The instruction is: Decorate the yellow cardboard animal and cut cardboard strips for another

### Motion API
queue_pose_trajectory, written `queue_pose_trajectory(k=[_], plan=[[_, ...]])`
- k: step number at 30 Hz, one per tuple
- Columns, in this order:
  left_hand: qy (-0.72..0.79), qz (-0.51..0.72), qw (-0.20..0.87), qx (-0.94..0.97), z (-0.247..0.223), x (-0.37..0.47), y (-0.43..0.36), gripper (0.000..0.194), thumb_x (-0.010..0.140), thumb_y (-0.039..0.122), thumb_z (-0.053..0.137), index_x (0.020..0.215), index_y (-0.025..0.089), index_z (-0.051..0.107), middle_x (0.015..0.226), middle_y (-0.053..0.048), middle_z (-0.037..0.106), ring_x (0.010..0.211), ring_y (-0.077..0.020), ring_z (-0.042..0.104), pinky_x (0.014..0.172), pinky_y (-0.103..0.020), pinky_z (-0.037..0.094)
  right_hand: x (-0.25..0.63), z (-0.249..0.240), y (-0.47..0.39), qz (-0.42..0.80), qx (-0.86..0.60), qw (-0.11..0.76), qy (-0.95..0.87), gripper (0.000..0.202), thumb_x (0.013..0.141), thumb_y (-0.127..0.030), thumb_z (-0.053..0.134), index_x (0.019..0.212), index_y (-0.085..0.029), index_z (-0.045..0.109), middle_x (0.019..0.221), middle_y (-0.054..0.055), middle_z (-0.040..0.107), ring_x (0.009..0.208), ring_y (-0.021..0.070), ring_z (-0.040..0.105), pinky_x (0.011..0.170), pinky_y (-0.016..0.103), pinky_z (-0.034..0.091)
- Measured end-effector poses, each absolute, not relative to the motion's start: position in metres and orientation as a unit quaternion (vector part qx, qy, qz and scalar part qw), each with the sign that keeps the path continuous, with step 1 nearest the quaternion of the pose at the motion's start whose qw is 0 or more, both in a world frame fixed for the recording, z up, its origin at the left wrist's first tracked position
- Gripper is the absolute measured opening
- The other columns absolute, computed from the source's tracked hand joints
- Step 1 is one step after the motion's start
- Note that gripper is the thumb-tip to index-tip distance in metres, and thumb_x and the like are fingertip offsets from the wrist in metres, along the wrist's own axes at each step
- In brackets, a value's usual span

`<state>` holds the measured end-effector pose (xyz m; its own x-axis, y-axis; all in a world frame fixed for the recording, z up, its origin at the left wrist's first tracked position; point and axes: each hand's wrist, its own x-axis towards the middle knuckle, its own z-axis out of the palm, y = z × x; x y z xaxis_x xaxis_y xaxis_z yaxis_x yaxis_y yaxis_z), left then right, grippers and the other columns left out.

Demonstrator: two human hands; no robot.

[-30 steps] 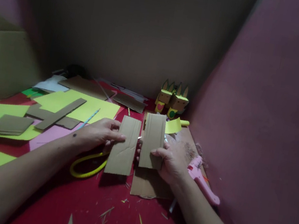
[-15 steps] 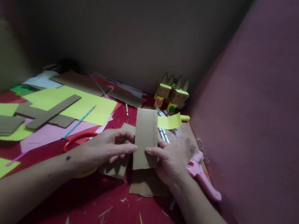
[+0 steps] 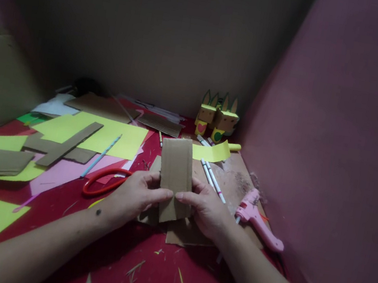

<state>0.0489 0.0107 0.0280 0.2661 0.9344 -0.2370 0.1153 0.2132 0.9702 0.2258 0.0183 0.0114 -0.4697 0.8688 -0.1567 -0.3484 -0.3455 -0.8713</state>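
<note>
Both hands pinch one upright cardboard strip above the red tabletop. Left hand fingers curled shut on its left edge, thumb on the front face. Right hand likewise closed on the right edge. A second cardboard piece sits behind it, mostly hidden. Counts: two cardboard box figures at the back, two white pens, one pink glue gun, one red scissors handle, one blue pencil.
</note>
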Motion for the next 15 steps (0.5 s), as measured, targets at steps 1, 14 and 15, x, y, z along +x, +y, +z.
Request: queue_pose_trajectory(k=[1, 14, 15], plan=[[0.500, 0.344, 0.591, 0.532, 0.0275, 0.0484, 0.0109, 0.036, 0.070, 0.032, 0.075, 0.102, 0.014, 0.075, 0.057, 0.002, 0.063, 0.043, -0.0071, 0.039, 0.040, -0.019, 0.033, 0.2257, 0.0112, 0.0181, 0.756, -0.319, 0.402, -0.407, 0.040, 0.063, -0.018, 0.078, 0.103, -0.021, 0.073, 0.081, 0.000, 0.078, 0.070, 0.0196, 0.071, 0.076, 0.036, 0.055], [0.497, 0.342, 0.586, 0.542, 0.0306, 0.0484, 0.0120, 0.032, 0.069, 0.031, 0.075, 0.097, 0.014, 0.076, 0.069, -0.002, 0.070, 0.053, -0.0112, 0.052, 0.044, -0.020, 0.037, 0.2254, 0.0122, 0.0164, 0.760, -0.318, 0.397, -0.404, 0.036, 0.066, -0.021, 0.078, 0.101, -0.019, 0.074, 0.078, 0.001, 0.078, 0.078, 0.0227, 0.074, 0.084, 0.040, 0.055], [0.499, 0.339, 0.583, 0.544, 0.0306, 0.0480, 0.0117, 0.031, 0.070, 0.031, 0.074, 0.096, 0.014, 0.076, 0.066, -0.001, 0.068, 0.049, -0.0095, 0.048, 0.042, -0.020, 0.034, 0.2253, 0.0121, 0.0165, 0.761, -0.319, 0.394, -0.404, 0.035, 0.066, -0.020, 0.077, 0.101, -0.019, 0.074, 0.079, 0.002, 0.078, 0.077, 0.0228, 0.074, 0.084, 0.041, 0.055]])
